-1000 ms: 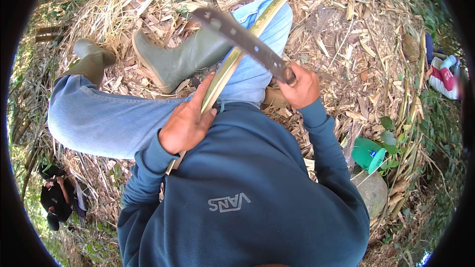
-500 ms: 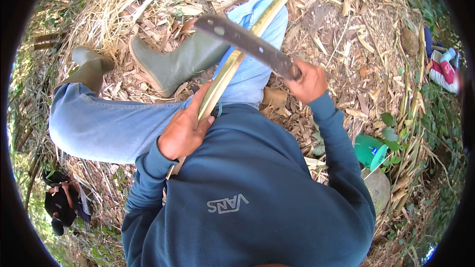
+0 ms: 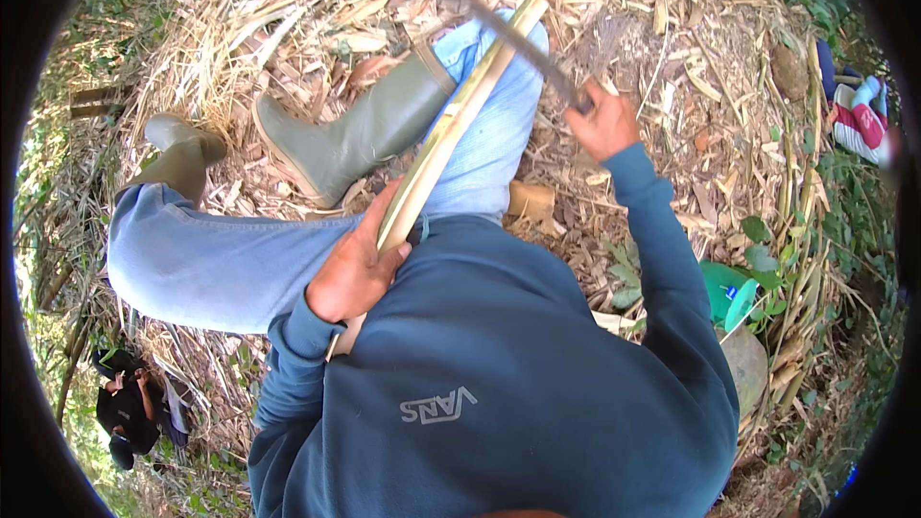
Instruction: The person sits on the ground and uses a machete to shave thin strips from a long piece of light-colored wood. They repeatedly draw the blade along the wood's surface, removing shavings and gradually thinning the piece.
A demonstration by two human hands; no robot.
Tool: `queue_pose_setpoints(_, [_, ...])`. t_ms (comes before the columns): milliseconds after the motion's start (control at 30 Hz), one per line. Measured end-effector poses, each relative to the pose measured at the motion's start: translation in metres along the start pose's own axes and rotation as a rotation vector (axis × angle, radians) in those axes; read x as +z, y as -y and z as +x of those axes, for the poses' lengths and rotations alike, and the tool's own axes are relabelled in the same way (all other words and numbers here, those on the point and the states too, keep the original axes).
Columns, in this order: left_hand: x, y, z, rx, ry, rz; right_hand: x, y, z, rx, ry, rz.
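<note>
Bamboo strip [image 3: 459, 125], split lengthwise, slants from the front of your sweatshirt [image 3: 518, 326] up across your jeans [image 3: 494, 153], its far end past the raised knee. Your left hand [image 3: 357, 269] clamps its near part between thumb and fingers, and its tail end shows below your wrist. Your right hand [image 3: 606, 123] has its fingers clenched round the grip end of a long blade [image 3: 537, 59], which crosses over the strip near the far end; it is blurred, so you cannot tell whether edge and strip touch. As far as you can judge, the paring is partway along: the strip is already split and shows a long pale face, while greenish skin remains along one edge. How much of that is to come off, you cannot tell. Pale chips and shavings [image 3: 691, 182] lie thick over the ground.
</note>
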State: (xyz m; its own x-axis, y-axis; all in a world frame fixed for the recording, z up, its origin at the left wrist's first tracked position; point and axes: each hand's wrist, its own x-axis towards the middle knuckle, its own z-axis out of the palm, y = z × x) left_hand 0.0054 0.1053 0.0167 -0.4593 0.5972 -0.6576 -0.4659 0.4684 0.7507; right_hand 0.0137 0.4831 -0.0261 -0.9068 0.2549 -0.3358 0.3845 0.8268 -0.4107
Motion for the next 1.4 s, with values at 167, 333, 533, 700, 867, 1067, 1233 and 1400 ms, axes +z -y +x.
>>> queue_pose_setpoints(167, [-0.001,-0.004,0.0,-0.091,0.028,-0.121,0.002,-0.016,0.026,0.112,-0.046,-0.005])
queue_pose_setpoints(333, [-0.001,-0.007,0.0,-0.077,0.05,-0.099,-0.007,-0.014,0.024,0.015,0.052,-0.104])
queue_pose_setpoints(533, [-0.001,-0.011,-0.001,-0.077,0.047,-0.128,-0.002,-0.057,0.071,0.15,-0.197,-0.018])
queue_pose_setpoints(700, [-0.002,-0.01,0.001,-0.111,0.001,-0.131,0.002,-0.031,0.025,0.144,-0.166,0.079])
queue_pose_setpoints(867, [0.001,-0.008,0.0,-0.018,-0.056,0.091,0.027,0.025,-0.036,-0.151,-0.111,0.122])
queue_pose_setpoints(1067, [0.008,-0.015,-0.004,0.14,-0.153,0.297,0.029,0.036,-0.046,-0.292,-0.089,0.007])
queue_pose_setpoints(1233, [0.011,-0.019,-0.006,0.135,-0.153,0.348,0.009,0.02,-0.025,-0.077,-0.037,0.071])
queue_pose_setpoints(1400, [0.01,-0.023,-0.007,0.013,-0.102,0.289,0.004,0.013,-0.029,-0.173,0.031,-0.095])
